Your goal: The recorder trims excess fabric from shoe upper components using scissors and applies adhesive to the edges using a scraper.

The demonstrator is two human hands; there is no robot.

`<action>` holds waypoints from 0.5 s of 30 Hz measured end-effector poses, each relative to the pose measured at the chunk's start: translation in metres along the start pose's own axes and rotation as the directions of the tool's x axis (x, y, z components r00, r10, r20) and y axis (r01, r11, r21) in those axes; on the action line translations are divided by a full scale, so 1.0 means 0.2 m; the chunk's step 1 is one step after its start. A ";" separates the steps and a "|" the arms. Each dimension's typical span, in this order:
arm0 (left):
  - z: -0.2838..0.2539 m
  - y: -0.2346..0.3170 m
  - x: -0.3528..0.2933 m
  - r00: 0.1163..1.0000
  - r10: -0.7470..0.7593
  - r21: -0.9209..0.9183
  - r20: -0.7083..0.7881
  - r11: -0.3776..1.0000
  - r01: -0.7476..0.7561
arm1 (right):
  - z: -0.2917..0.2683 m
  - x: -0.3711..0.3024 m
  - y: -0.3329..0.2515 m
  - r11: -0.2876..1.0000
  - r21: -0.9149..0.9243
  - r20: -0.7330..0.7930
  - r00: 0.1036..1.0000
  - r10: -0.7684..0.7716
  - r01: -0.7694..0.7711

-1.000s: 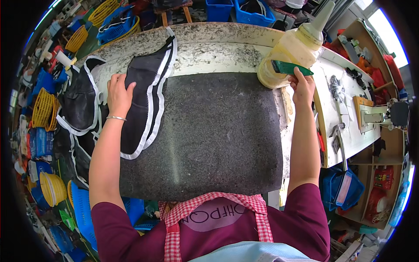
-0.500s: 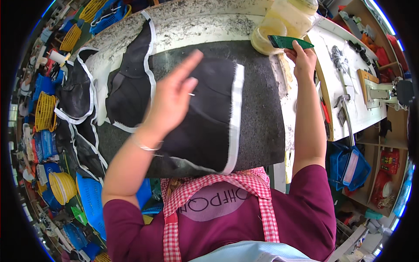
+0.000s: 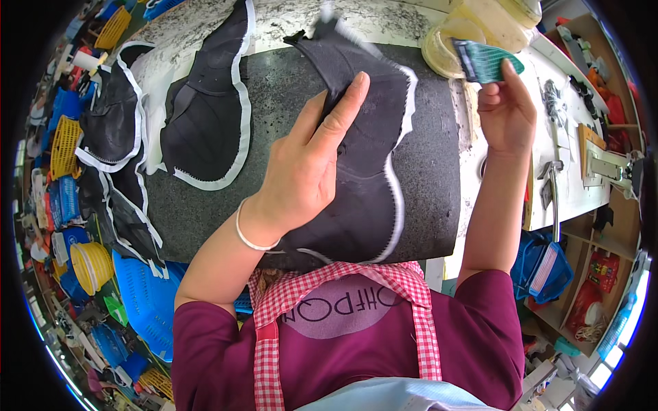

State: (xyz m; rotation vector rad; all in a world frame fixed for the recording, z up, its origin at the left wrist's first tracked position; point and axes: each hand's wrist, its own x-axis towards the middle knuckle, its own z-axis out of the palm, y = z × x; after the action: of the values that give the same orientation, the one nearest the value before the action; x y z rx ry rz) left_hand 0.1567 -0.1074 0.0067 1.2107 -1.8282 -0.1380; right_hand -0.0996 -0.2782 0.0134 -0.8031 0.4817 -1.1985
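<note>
My left hand (image 3: 301, 157) is closed in a pinch on a black sheet piece (image 3: 363, 181) with a white notched edge. The piece's far end is lifted and smeared by motion, while its near end lies over the dark rough-surfaced board (image 3: 428, 171). My right hand (image 3: 508, 109), raised at the right, grips a flat green scraper (image 3: 490, 61) with a dark straight edge, between thumb and fingers. Close by the scraper stands a yellowish, cloudy plastic container (image 3: 439, 51) with a wide mouth. Another black piece with white edging (image 3: 205, 130) lies at the board's left.
More white-edged black pieces (image 3: 113, 130) hang over the left end of the board. Blue baskets (image 3: 140, 301) and a yellow basket (image 3: 92, 267) stand at the left. On the right are a white worktable (image 3: 541, 164) and shelves (image 3: 582, 274) with assorted goods.
My left hand, earlier above the flat-lying black piece with its fingers extended, now grips it and its far end is raised. The green scraper in my right hand has turned its broad face into view.
</note>
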 end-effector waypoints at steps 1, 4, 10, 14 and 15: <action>0.03 -0.04 -0.03 0.999 -0.027 0.009 0.042 1.000 0.026 | 0.02 0.00 -0.01 1.000 0.007 -0.044 0.999 -0.019 0.019; 0.16 -0.11 -0.16 0.860 -0.466 0.146 0.205 0.884 0.444 | 0.07 0.00 0.03 0.995 -0.103 -0.005 1.000 -0.002 0.001; 0.18 -0.14 -0.13 0.749 -0.551 0.228 0.368 0.835 0.501 | 0.08 0.08 0.39 0.776 -0.626 -0.026 0.997 0.079 -0.078; 0.17 -0.12 -0.08 0.729 -0.544 0.309 0.416 0.838 0.450 | 0.16 0.21 0.55 0.222 -0.960 0.127 0.972 -0.200 0.171; 0.17 -0.11 -0.06 0.707 -0.557 0.331 0.436 0.829 0.450 | 0.15 0.27 0.58 0.223 -0.959 0.129 0.971 -0.200 0.173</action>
State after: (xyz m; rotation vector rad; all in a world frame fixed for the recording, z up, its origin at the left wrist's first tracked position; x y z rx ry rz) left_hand 0.1478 -0.1213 -0.0324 1.9615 -1.9285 -0.6665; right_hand 0.0110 -0.3030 -0.0510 -2.0088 1.2552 -1.0248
